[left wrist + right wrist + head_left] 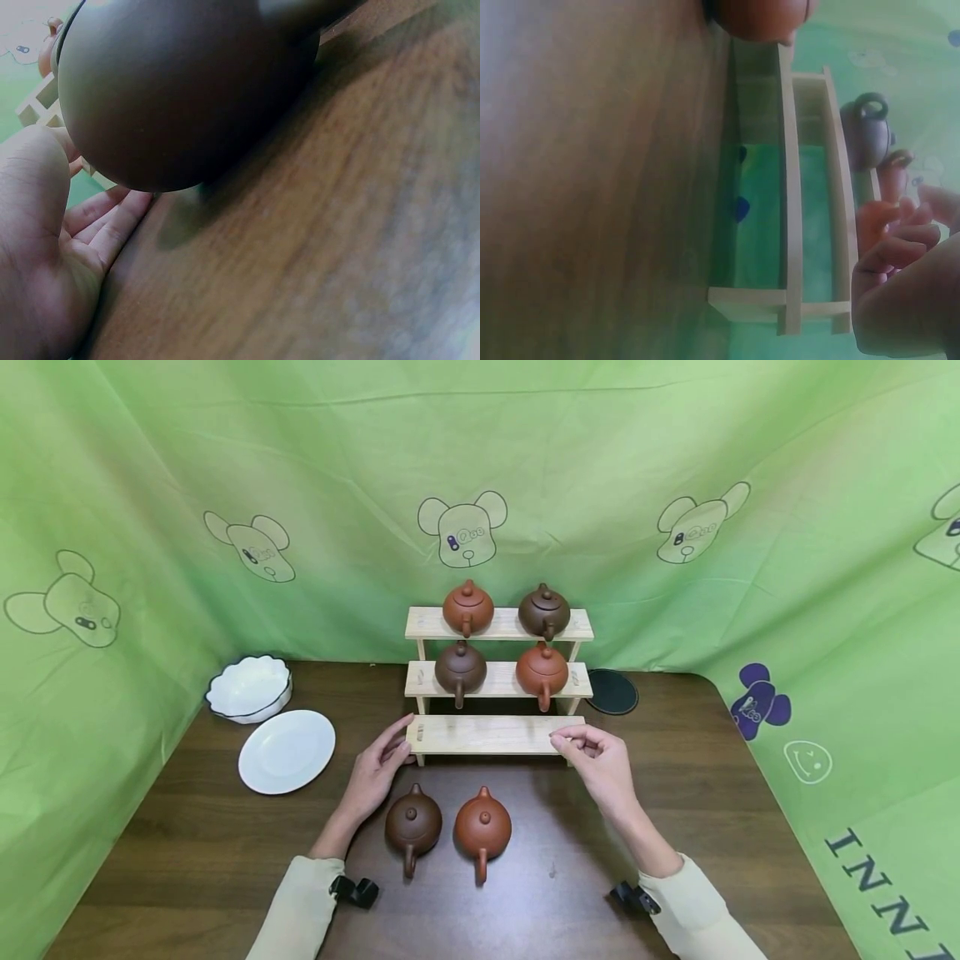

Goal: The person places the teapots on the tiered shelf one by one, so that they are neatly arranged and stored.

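A three-tier wooden shelf stand (491, 735) stands in the middle of the table. In the head view, my left hand (375, 768) is at the left end of its lowest board, thumb and fingers spread. Close by on the table sits a dark brown teapot (414, 823), which fills much of the left wrist view. Next to it is a reddish-brown teapot (483, 828). My right hand (600, 768) hovers by the lowest board's right end, fingers loosely curled, thumb near the index finger, nothing held. In the right wrist view these fingers (892, 251) overlap an orange-red teapot (870, 221).
Two teapots, reddish (468, 608) and dark (544, 612), stand on the top board. The middle board bears a dark teapot (461, 668) and a reddish teapot (542, 672). A white plate (287, 752) and scalloped bowl (251, 689) are at left; a dark round mat (612, 692) lies right.
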`<state>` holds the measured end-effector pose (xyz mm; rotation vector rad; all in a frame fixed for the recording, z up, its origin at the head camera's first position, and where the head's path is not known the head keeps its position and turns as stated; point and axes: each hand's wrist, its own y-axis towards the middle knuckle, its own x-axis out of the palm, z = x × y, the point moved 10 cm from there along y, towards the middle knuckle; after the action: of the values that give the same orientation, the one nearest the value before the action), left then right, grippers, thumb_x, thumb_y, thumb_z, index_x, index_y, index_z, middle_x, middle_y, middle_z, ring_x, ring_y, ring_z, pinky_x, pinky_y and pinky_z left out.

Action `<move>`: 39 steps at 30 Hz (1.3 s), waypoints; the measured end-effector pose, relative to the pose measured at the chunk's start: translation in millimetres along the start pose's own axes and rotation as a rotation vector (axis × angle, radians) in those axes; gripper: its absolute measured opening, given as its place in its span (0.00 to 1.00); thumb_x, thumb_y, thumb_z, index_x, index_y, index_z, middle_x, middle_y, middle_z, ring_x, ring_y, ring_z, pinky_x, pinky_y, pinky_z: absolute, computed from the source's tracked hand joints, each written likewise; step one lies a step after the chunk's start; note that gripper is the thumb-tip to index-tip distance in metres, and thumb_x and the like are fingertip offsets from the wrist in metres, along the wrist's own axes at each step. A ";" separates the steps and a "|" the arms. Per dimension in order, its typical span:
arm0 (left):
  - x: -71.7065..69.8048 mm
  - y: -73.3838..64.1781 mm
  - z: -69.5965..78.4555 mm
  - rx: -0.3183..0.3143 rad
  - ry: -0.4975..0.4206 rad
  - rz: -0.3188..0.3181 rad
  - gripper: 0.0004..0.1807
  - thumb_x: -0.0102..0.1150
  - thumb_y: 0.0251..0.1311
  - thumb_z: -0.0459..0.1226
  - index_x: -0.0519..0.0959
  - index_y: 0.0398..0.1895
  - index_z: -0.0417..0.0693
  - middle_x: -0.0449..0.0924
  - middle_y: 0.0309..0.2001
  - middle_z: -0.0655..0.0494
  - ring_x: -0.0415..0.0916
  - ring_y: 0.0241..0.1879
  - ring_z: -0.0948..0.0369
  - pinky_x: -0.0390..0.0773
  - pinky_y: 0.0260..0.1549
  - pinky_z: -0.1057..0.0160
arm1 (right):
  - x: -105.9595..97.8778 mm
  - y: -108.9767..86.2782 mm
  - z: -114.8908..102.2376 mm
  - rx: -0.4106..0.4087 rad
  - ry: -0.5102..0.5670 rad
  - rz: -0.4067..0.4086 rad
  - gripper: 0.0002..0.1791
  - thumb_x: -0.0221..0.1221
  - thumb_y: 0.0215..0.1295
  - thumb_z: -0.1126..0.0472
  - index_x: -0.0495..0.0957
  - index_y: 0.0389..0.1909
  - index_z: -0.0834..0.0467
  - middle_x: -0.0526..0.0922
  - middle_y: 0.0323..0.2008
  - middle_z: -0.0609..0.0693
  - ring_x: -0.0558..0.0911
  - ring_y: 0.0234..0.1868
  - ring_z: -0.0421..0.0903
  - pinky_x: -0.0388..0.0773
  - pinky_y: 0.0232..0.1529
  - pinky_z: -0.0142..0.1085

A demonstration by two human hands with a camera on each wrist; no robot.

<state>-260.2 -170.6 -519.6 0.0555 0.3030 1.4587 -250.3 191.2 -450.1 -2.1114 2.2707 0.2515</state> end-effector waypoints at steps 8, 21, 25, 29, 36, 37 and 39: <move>0.2 0.0 2.1 -0.011 0.013 0.015 0.26 0.56 0.86 0.35 0.73 0.82 0.46 0.75 0.77 0.39 0.82 0.66 0.60 0.89 0.60 0.65 | 2.1 -12.1 4.8 0.035 -0.015 -0.030 0.09 0.72 0.73 0.67 0.90 0.43 0.72 0.84 0.28 0.41 0.75 0.28 0.35 0.72 0.28 0.24; -2.9 1.4 -7.1 0.034 0.014 0.006 0.26 0.57 0.86 0.37 0.74 0.82 0.47 0.77 0.74 0.37 0.83 0.66 0.56 0.90 0.58 0.64 | 11.7 -34.8 19.7 0.068 -0.018 -0.113 0.08 0.72 0.73 0.67 0.89 0.42 0.70 0.81 0.25 0.43 0.73 0.26 0.36 0.70 0.24 0.25; -5.1 3.6 -16.7 0.066 -0.007 0.002 0.25 0.58 0.86 0.40 0.76 0.81 0.52 0.82 0.70 0.42 0.84 0.61 0.64 0.91 0.56 0.66 | 18.3 -39.6 21.9 0.068 -0.009 -0.154 0.09 0.71 0.74 0.66 0.89 0.43 0.71 0.83 0.27 0.46 0.73 0.26 0.34 0.69 0.23 0.24; -4.6 1.0 -9.2 0.085 -0.021 0.011 0.26 0.59 0.85 0.41 0.76 0.81 0.50 0.82 0.69 0.38 0.85 0.60 0.63 0.91 0.55 0.66 | 25.7 -45.2 22.9 0.067 -0.020 -0.205 0.09 0.71 0.74 0.66 0.89 0.44 0.71 0.87 0.29 0.49 0.75 0.27 0.34 0.72 0.26 0.24; -4.3 1.5 -6.6 0.096 -0.013 0.008 0.26 0.59 0.86 0.41 0.75 0.82 0.51 0.81 0.70 0.39 0.85 0.61 0.62 0.90 0.55 0.68 | 42.5 -58.5 22.2 0.069 -0.038 -0.341 0.09 0.70 0.74 0.66 0.90 0.45 0.69 0.86 0.29 0.47 0.77 0.28 0.34 0.73 0.27 0.24; -4.7 1.8 -8.3 0.096 -0.015 0.010 0.26 0.59 0.85 0.41 0.76 0.81 0.51 0.82 0.70 0.39 0.85 0.60 0.63 0.90 0.55 0.68 | 44.5 -60.5 22.0 0.066 -0.045 -0.359 0.08 0.70 0.74 0.66 0.90 0.45 0.69 0.85 0.29 0.47 0.76 0.27 0.34 0.73 0.26 0.24; -4.1 1.4 -7.4 0.086 -0.011 0.009 0.26 0.59 0.85 0.41 0.76 0.81 0.51 0.82 0.69 0.38 0.85 0.60 0.64 0.90 0.55 0.69 | 48.0 -64.2 21.5 0.057 -0.055 -0.389 0.08 0.69 0.75 0.66 0.90 0.46 0.69 0.84 0.28 0.45 0.75 0.26 0.33 0.71 0.25 0.24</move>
<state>-263.6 -175.5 -525.7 0.1344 0.3572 1.4538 -192.2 142.5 -483.9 -2.4185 1.7638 0.2223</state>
